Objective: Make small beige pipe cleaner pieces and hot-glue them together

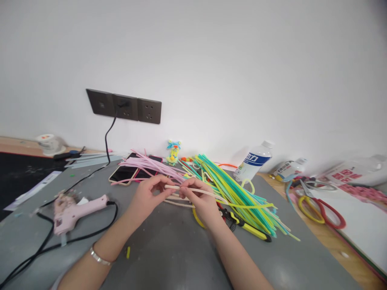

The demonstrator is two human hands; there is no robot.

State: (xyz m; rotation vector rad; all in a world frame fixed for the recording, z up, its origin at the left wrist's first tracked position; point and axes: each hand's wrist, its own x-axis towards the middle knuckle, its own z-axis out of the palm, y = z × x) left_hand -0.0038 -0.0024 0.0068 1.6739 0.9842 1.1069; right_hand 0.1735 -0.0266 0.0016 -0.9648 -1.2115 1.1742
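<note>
My left hand (148,197) and my right hand (202,200) are together over the grey mat (169,249), both pinched on one cream pipe cleaner (208,192) that runs from the left fingers out past the right hand. More cream pipe cleaners (178,202) lie just beneath. Behind the hands is a spread of pink pipe cleaners (145,164), and to the right a thick bundle of green, teal and yellow pipe cleaners (238,189). A silver bracelet (99,257) sits on my left wrist.
A pink glue gun (74,211) with a black cord lies at the left. Two phones (127,173) rest under the pink strands. A small pipe-cleaner figure (173,152), a water bottle (254,161), yellow-handled pliers (244,225) and scissors (317,201) stand around. A wall socket strip (123,106) is behind.
</note>
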